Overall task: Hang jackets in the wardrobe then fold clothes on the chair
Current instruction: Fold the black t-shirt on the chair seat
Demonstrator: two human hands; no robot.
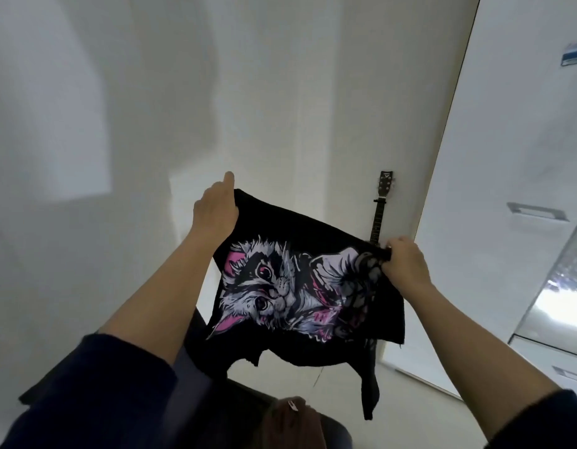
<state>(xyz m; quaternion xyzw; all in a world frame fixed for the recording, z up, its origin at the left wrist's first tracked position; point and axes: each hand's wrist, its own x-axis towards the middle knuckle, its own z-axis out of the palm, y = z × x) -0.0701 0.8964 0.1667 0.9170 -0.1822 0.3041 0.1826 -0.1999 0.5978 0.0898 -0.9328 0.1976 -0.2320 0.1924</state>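
A black T-shirt (300, 286) with a grey and pink cat print hangs in the air in front of me, stretched between both hands. My left hand (216, 209) holds its upper left edge, the fingers hidden behind the cloth. My right hand (405, 264) grips the upper right edge in a fist. The shirt's lower part dangles over a dark chair (222, 393). A brown garment (290, 422) lies on the chair at the bottom of the view.
A white wardrobe door (514, 157) with a metal handle (536, 210) stands on the right. A guitar neck (381, 205) leans against the white wall behind the shirt. A reflective surface (559, 296) is at the far right.
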